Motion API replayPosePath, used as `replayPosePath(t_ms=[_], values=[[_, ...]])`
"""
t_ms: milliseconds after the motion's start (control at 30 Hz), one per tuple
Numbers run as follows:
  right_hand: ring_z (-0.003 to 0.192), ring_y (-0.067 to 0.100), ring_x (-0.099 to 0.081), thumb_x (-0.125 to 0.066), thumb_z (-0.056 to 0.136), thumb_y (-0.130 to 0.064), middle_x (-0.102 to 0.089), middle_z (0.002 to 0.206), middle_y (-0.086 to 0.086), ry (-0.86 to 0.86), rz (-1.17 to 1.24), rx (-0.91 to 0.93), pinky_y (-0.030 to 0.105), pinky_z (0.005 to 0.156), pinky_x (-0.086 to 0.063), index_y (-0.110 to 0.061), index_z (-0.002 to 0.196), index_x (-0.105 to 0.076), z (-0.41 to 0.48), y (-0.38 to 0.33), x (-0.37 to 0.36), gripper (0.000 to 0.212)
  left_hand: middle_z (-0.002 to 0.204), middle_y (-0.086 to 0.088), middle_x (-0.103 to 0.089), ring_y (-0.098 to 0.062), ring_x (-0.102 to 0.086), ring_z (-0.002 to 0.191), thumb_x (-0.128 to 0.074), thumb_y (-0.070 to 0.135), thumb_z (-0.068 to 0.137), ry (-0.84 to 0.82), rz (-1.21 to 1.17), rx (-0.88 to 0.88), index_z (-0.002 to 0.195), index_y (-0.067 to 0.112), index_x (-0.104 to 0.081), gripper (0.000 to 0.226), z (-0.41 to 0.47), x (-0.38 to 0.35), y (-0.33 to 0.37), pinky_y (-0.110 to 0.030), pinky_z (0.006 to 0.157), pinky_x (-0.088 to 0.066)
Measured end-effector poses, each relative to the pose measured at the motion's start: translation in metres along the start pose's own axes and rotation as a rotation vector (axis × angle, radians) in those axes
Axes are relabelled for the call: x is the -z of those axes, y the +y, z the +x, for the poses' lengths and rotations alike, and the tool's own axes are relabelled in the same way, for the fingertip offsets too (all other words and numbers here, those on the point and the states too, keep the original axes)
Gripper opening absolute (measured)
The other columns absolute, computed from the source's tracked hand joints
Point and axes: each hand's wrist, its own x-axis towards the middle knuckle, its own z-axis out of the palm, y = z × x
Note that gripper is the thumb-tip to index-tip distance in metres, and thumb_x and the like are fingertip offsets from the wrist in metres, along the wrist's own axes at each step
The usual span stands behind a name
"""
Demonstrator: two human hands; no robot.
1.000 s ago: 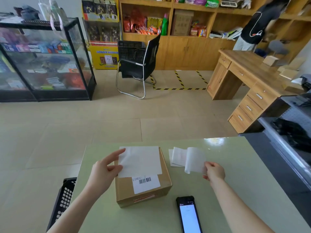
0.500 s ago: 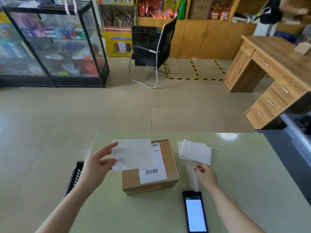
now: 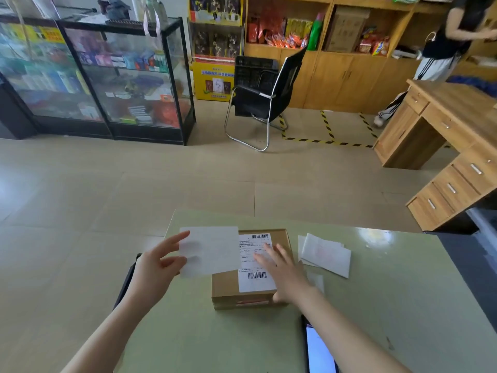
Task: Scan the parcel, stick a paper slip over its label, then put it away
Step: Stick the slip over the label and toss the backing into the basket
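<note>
The fingers of the left hand [image 3: 154, 267] are pinched on the left edge of a blank white paper slip [image 3: 209, 251], thumb under and forefinger over, holding it up so that its right part overlaps the left side of the brown cardboard parcel [image 3: 248, 267]. The right hand [image 3: 282, 273] lies flat and empty, fingers spread and pointing away from the person, resting on the parcel's white printed shipping label [image 3: 255, 262] and on the box's right edge; the palm covers the parcel's near right corner. The label shows a barcode at its far end and another near its front end, both uncovered by the slip. The parcel sits on the pale green worktop [image 3: 242, 340], close to its far left corner. Just right of the parcel lies a small loose pile of white paper sheets [image 3: 325, 254]. Near the bottom edge, beside the right forearm, a black smartphone with a lit white screen [image 3: 318, 351] lies on the worktop.
</note>
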Motion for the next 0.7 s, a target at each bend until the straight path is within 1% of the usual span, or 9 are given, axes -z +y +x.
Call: replayPosePath(t_ms=[33,100,133,267,400,467,567,633,700], values=[[0.148,0.021,0.015,-0.082,0.068,-0.021,0.019,0.157,-0.021,0.012,0.014,0.014,0.053,0.11,-0.034,-0.046,0.146,-0.001,0.0,0.001,0.0,0.116,0.104,0.011,-0.067,-0.002,-0.07,0.071,-0.066,0.004,0.083,0.006,-0.002,0.003,0.104,0.062,-0.061,0.062,-0.001,0.003,-0.001,-0.031,0.067,-0.055],[0.149,0.02,0.006,-0.08,0.069,-0.019,0.007,0.16,-0.019,0.029,0.051,0.046,0.043,0.109,-0.036,-0.045,0.147,-0.009,0.001,0.004,0.006,0.109,0.102,0.011,-0.067,-0.004,-0.071,0.071,-0.066,0.002,0.083,0.023,-0.035,0.003,0.103,0.06,-0.063,0.062,-0.002,0.011,-0.001,-0.016,0.061,-0.053],[0.148,0.017,0.001,-0.08,0.069,-0.019,0.002,0.16,-0.019,0.028,0.07,0.053,0.041,0.109,-0.035,-0.044,0.147,-0.014,0.002,0.005,0.01,0.105,0.101,0.01,-0.066,-0.003,-0.071,0.07,-0.065,0.0,0.083,0.035,-0.061,0.001,0.102,0.058,-0.063,0.062,-0.002,0.014,0.0,-0.01,0.058,-0.051],[0.144,0.015,-0.021,-0.077,0.07,-0.024,-0.022,0.158,-0.015,0.041,0.098,0.049,0.038,0.109,-0.034,-0.038,0.144,-0.032,0.004,0.009,0.034,0.088,0.097,0.004,-0.067,0.002,-0.07,0.067,-0.064,-0.008,0.083,0.073,-0.155,-0.015,0.103,0.049,-0.065,0.06,-0.002,0.025,0.008,-0.007,0.055,-0.051],[0.13,0.019,-0.041,-0.078,0.066,-0.034,-0.046,0.145,-0.005,0.013,0.159,0.014,0.039,0.103,-0.04,-0.04,0.138,-0.043,0.012,0.008,0.059,0.081,0.096,0.005,-0.072,-0.002,-0.072,0.072,-0.063,-0.01,0.084,0.072,-0.202,-0.04,0.107,0.044,-0.065,0.059,-0.003,0.031,0.018,-0.014,0.058,-0.056],[0.127,0.02,-0.045,-0.08,0.062,-0.036,-0.046,0.144,-0.006,-0.045,0.202,-0.025,0.037,0.1,-0.043,-0.044,0.136,-0.045,0.018,0.008,0.071,0.082,0.096,0.001,-0.073,-0.006,-0.073,0.075,-0.063,-0.01,0.085,0.07,-0.216,-0.053,0.108,0.043,-0.065,0.058,-0.002,0.033,0.022,-0.023,0.065,-0.061],[0.126,0.016,-0.044,-0.084,0.061,-0.034,-0.046,0.144,-0.013,-0.159,0.263,-0.015,0.032,0.092,-0.042,-0.045,0.13,-0.052,0.026,0.008,0.089,0.077,0.098,-0.002,-0.075,-0.015,-0.075,0.082,-0.063,-0.009,0.085,0.061,-0.233,-0.069,0.11,0.043,-0.066,0.058,0.002,0.035,0.027,-0.039,0.078,-0.06],[0.12,0.013,-0.047,-0.085,0.061,-0.034,-0.053,0.136,-0.013,-0.218,0.334,-0.004,0.029,0.087,-0.038,-0.044,0.124,-0.059,0.031,0.009,0.102,0.069,0.094,0.0,-0.076,-0.017,-0.075,0.084,-0.064,-0.008,0.085,0.059,-0.239,-0.08,0.109,0.046,-0.067,0.06,0.004,0.038,0.029,-0.038,0.076,-0.06],[0.113,0.013,-0.054,-0.082,0.066,-0.034,-0.062,0.123,-0.011,-0.196,0.44,-0.013,0.027,0.085,-0.041,-0.042,0.115,-0.066,0.034,0.012,0.111,0.053,0.096,0.003,-0.077,-0.017,-0.075,0.084,-0.064,-0.008,0.085,0.046,-0.243,-0.089,0.112,0.046,-0.065,0.061,0.006,0.04,0.031,-0.036,0.075,-0.059]])
